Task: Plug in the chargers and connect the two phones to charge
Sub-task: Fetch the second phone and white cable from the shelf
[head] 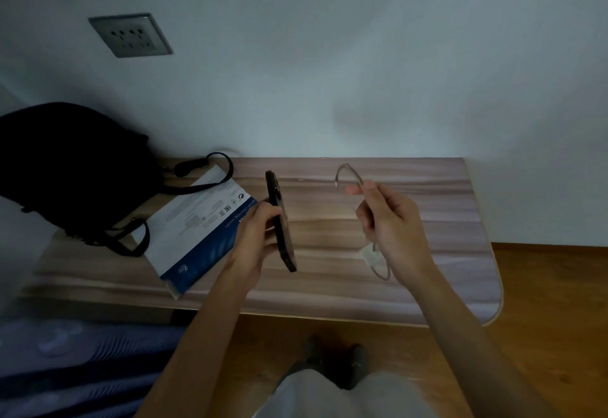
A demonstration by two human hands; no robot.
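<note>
My left hand (255, 230) grips a dark phone (280, 220), held on edge above the wooden shelf (411, 220). To its right, my right hand (391, 220) pinches a thin grey charging cable (350, 172). The cable arches up above my fingers, and its metal plug end points down, free in the air. A white charger block (370, 256) dangles below that hand on the same cable. A grey wall socket (131, 35) sits high on the wall at the upper left, with nothing plugged into it. A second phone is not in view.
A black bag (65, 167) with straps lies at the shelf's left end, beside a white and blue box (194, 230). The shelf's rounded right end meets a wooden floor (552, 302). A blue mattress (72, 368) lies at the lower left. My shoes show below.
</note>
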